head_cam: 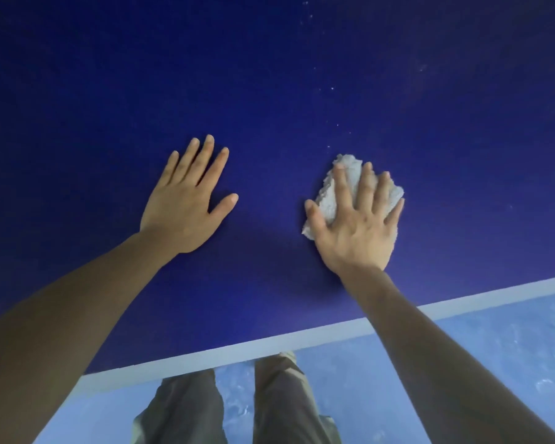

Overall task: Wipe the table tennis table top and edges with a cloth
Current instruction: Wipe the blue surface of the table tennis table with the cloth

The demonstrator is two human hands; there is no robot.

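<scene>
Dark blue worktop (269, 75), white edge line (302, 339) nearest, pale specks (332, 88) far right. Right hand (354, 219) pressing white terry cloth (350, 174) flat onto worktop, grip spread apart over it. Left hand (186, 200) resting palm-down well apart from cloth, grip spread, holding nothing.

deep blue table top (269, 75) with white edge line (302, 339), white cloth (350, 174), mottled pale blue floor (494, 347), grey trousers (279, 405).
</scene>
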